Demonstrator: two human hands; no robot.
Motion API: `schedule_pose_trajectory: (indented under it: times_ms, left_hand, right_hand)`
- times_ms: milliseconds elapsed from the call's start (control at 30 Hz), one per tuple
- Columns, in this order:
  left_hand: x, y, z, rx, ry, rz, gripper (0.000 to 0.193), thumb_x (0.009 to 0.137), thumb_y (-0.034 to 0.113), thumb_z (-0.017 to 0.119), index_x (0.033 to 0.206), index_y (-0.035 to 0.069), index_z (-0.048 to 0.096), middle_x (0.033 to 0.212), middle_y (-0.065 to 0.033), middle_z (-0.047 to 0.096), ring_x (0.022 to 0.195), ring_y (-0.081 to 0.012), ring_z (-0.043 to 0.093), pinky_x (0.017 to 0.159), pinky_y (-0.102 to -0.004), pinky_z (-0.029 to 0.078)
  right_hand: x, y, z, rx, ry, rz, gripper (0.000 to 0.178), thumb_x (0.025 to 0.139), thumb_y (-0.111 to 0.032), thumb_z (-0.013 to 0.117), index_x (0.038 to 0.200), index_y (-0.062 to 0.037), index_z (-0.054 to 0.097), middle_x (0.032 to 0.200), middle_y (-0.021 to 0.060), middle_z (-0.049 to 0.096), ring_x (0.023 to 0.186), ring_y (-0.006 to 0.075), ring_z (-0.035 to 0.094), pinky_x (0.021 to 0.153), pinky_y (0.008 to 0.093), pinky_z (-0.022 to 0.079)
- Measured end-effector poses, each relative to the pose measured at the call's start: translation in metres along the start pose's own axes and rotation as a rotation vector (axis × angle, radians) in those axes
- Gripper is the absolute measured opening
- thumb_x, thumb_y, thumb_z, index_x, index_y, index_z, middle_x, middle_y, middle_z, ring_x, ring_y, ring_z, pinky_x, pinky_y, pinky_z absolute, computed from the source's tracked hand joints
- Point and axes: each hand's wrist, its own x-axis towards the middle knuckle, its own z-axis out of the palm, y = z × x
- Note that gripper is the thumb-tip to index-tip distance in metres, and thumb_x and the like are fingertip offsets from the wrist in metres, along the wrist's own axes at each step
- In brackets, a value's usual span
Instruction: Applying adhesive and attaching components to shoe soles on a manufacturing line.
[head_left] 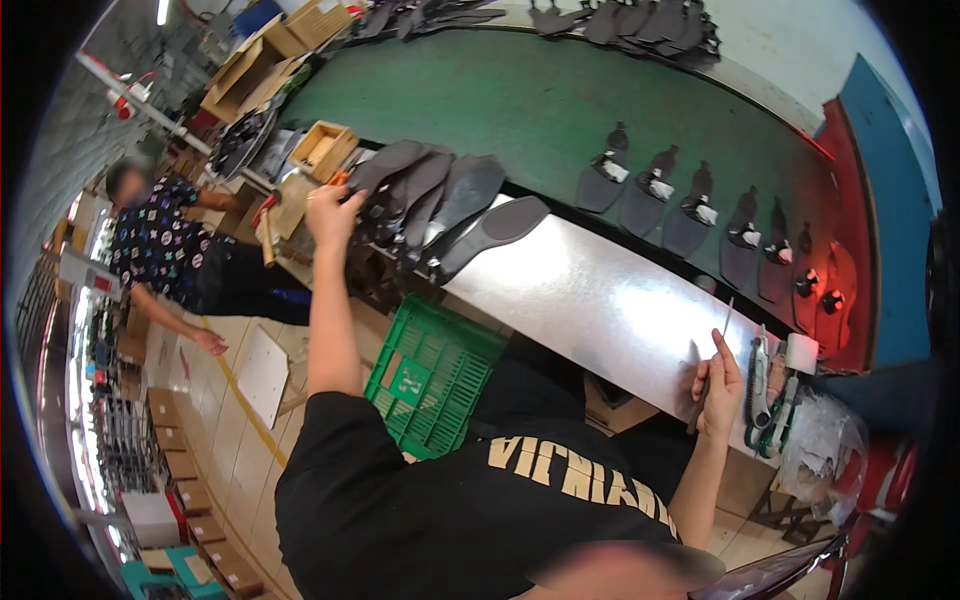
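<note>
Metal bench [570, 285] bears soles [508, 221]; shirt [400, 490] lettered, crate [445, 395] perhaps.

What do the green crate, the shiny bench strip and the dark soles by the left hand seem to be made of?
Crate: probably moulded plastic, evenly green with regular slots.
Bench strip: likely smooth bare metal, silvery with bright glare.
Soles: perhaps rubber or foam, mostly matte and dark; looks alone can't settle which.

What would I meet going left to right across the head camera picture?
Co-worker's patterned shirt → person's left hand → green crate → person's right hand → clear plastic bag.
</note>
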Motion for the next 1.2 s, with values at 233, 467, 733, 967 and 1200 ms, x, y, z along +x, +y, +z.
schedule_pose_trajectory:
  times_ms: [233,467,733,967,1200]
  left_hand:
    - [0.035,0.086,-0.007,-0.309,0.101,-0.014,0.067,0.073,0.031,0.08,0.127,-0.002,0.06,0.122,-0.0225,0.062,0.114,-0.0352,0.06,0.096,-0.039,0.046]
    - [0.025,0.304,0.14,-0.797,-0.419,0.198,0.066,0.079,0.031,0.075,0.137,0.008,0.054,0.135,-0.0184,0.057,0.127,-0.0339,0.053,0.105,-0.0407,0.042]
    - [0.013,0.363,0.222,-0.752,-0.328,0.255,0.038,0.075,0.033,0.078,0.108,0.014,0.072,0.131,-0.0202,0.059,0.127,-0.041,0.05,0.105,-0.0454,0.04]
    - [-0.026,0.357,0.211,-0.658,-0.151,0.243,0.03,0.074,0.022,0.078,0.102,0.011,0.074,0.103,-0.0153,0.067,0.097,-0.0292,0.064,0.083,-0.0389,0.051]
    - [-0.013,0.376,0.076,-1.578,-0.383,-0.045,0.028,0.077,-0.004,0.074,0.103,0.004,0.071,0.102,-0.0053,0.067,0.087,-0.0125,0.064,0.078,-0.0271,0.052]
  right_hand:
    - [0.001,0.011,-0.03,-0.766,0.293,-0.386,0.042,0.092,0.002,0.051,0.132,-0.0043,0.059,0.082,0.0078,0.053,0.066,0.0148,0.052,0.062,0.028,0.045]
    - [0.006,-0.008,-0.021,-1.149,0.413,-0.496,0.042,0.084,0.001,0.058,0.125,-0.008,0.064,0.088,0.0146,0.057,0.087,0.0332,0.054,0.08,0.0422,0.044]
    - [-0.008,-0.016,-0.038,-1.26,0.373,-0.457,0.047,0.08,-0.002,0.065,0.125,-0.012,0.063,0.099,0.0133,0.053,0.095,0.0336,0.051,0.085,0.0428,0.044]
    - [-0.021,-0.027,-0.016,-1.2,0.381,-0.432,0.058,0.077,-0.001,0.067,0.134,-0.0084,0.056,0.112,0.0167,0.052,0.103,0.0361,0.049,0.094,0.0442,0.04]
    - [-0.053,-0.057,-0.001,-0.554,0.284,-0.694,0.014,0.087,0.004,0.058,0.1,0.0011,0.064,0.102,0.0124,0.062,0.096,0.0245,0.058,0.083,0.0335,0.048]
